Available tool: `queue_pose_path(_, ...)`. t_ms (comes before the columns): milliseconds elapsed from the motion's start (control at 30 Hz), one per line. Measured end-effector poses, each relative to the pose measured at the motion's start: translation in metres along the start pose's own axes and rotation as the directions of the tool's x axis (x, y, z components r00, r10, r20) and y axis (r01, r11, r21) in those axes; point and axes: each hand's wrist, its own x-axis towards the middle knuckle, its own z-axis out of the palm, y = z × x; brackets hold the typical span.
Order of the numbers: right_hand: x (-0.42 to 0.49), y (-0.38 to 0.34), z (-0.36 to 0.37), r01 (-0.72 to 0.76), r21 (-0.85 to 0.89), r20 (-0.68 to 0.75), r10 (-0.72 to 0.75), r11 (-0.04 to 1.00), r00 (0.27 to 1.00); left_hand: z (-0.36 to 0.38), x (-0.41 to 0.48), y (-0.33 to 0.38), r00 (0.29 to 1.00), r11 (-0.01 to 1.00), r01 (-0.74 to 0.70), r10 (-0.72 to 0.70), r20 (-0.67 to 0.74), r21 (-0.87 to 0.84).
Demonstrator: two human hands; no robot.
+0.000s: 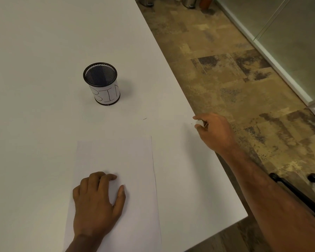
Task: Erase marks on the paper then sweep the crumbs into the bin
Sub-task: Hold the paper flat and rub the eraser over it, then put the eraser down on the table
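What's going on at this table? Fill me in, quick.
A person is working at a white table. The left hand lies flat on a sheet of paper, pinning it down. The right hand is off to the side near the table's edge, closed around a small white eraser. A black mesh cup labelled BIN stands upright beyond the paper. No marks show on the paper.

Bin (103, 84) stands behind the paper (116, 160) (both on the table (35, 51)).

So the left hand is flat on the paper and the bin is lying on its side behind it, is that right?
Not quite. The head view shows the bin standing upright behind the paper, open end up. The left hand is indeed flat on the paper.
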Motion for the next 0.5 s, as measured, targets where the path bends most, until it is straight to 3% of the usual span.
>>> queue_pose_path(167,-0.012,-0.012,0.010,-0.167,0.221,0.073,0.154,0.961,0.985,0.001,0.000,0.000,1.000,1.000,0.004,-0.004,0.002,0.007)
queue_pose_path(333,-0.026,-0.039,0.039,-0.211,0.492,0.159,0.151,0.845,0.976,0.000,0.002,0.000,1.000,1.000,-0.001,0.001,0.029,-0.001)
queue_pose_path(500,-0.030,-0.047,0.056,-0.167,0.453,0.160,0.105,0.876,0.982,-0.006,0.005,0.002,0.999,1.000,-0.001,0.001,0.052,0.008)
